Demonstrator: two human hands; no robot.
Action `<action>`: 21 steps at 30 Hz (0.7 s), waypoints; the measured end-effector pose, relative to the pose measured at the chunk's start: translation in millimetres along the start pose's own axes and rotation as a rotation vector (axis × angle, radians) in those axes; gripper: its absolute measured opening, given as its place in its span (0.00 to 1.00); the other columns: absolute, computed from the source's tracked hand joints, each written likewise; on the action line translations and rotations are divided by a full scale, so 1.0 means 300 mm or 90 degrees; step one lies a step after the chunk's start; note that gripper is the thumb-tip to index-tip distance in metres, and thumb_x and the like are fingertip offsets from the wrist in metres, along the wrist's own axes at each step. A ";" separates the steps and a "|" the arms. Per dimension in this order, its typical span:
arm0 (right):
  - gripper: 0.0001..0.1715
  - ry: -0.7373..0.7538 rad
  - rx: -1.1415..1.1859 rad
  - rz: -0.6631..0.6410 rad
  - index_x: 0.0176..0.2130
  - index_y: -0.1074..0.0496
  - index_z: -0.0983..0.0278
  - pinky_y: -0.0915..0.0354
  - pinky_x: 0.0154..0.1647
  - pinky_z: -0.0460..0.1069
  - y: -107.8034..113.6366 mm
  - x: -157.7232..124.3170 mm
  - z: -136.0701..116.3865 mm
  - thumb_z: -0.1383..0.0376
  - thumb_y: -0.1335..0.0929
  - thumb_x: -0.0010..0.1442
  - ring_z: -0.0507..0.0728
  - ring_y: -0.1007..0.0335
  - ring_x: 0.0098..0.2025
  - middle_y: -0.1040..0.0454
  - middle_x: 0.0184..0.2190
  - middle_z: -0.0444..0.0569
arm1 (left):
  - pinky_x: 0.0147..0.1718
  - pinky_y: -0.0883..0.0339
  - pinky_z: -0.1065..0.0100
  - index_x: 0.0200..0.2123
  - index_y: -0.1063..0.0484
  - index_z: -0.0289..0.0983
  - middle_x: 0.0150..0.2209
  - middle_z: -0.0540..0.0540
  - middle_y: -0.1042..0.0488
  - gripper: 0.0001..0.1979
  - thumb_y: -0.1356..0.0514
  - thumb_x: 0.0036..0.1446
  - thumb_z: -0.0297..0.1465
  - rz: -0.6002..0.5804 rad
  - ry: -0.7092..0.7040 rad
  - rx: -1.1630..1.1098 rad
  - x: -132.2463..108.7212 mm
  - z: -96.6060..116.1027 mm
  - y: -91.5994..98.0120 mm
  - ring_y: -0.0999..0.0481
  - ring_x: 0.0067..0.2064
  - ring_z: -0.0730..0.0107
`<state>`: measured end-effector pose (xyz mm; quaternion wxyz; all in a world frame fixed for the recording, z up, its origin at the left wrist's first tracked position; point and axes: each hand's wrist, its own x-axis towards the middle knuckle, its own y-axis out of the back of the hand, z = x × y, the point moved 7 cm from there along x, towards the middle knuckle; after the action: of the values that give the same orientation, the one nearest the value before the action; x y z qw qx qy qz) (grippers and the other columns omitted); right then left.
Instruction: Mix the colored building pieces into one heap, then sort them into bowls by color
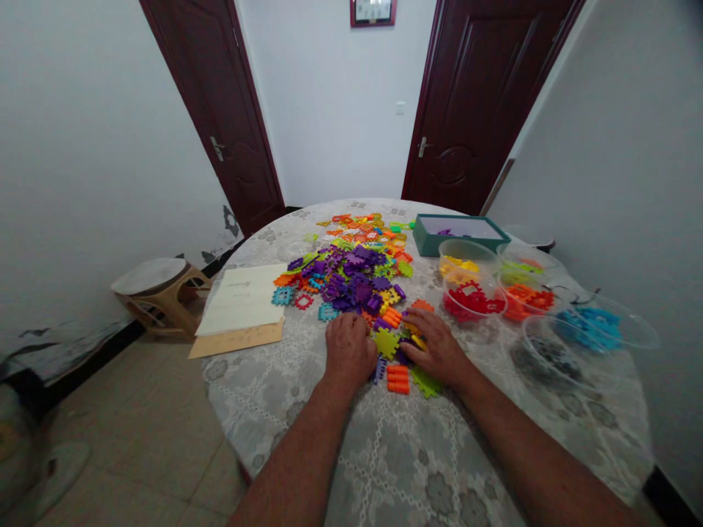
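My left hand rests on the table with its fingers curled at the near edge of the pile; what it holds, if anything, is hidden. A yellow-green gear piece lies between my hands. My right hand has its fingers apart, touching purple and yellow pieces. Orange ribbed pieces lie just in front, beside a green gear piece. Beyond my hands spreads a heap of mostly purple plastic pieces, with orange and yellow ones behind it.
At the right stand clear bowls of red pieces, orange pieces, blue pieces and dark pieces. A green box is behind them. Paper lies at the left, and a stool stands beyond the table.
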<state>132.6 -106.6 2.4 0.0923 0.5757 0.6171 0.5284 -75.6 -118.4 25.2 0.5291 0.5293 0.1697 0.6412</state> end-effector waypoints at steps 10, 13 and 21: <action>0.26 -0.064 -0.018 0.055 0.60 0.25 0.62 0.36 0.68 0.68 -0.029 0.004 0.040 0.58 0.29 0.66 0.69 0.33 0.66 0.28 0.63 0.62 | 0.60 0.36 0.45 0.47 0.24 0.42 0.54 0.39 0.25 0.17 0.29 0.56 0.39 -0.030 -0.066 -0.005 -0.007 0.032 -0.018 0.28 0.58 0.48; 0.25 -0.095 0.060 0.088 0.61 0.26 0.63 0.37 0.69 0.66 -0.014 0.011 0.068 0.59 0.32 0.68 0.67 0.32 0.66 0.26 0.62 0.62 | 0.56 0.33 0.48 0.45 0.24 0.41 0.51 0.39 0.24 0.13 0.31 0.58 0.36 -0.029 -0.050 0.013 0.002 0.017 -0.026 0.27 0.54 0.50; 0.29 -0.305 0.362 0.187 0.60 0.23 0.61 0.26 0.58 0.62 -0.017 0.005 0.226 0.65 0.37 0.63 0.63 0.21 0.56 0.19 0.55 0.55 | 0.54 0.30 0.52 0.46 0.26 0.41 0.47 0.40 0.23 0.12 0.39 0.59 0.27 0.057 -0.023 0.012 0.025 -0.036 -0.008 0.24 0.50 0.52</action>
<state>177.9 -67.3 -29.4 -0.0060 0.7674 0.6109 0.1945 -82.6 -107.2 23.0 0.4977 0.5532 0.1424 0.6527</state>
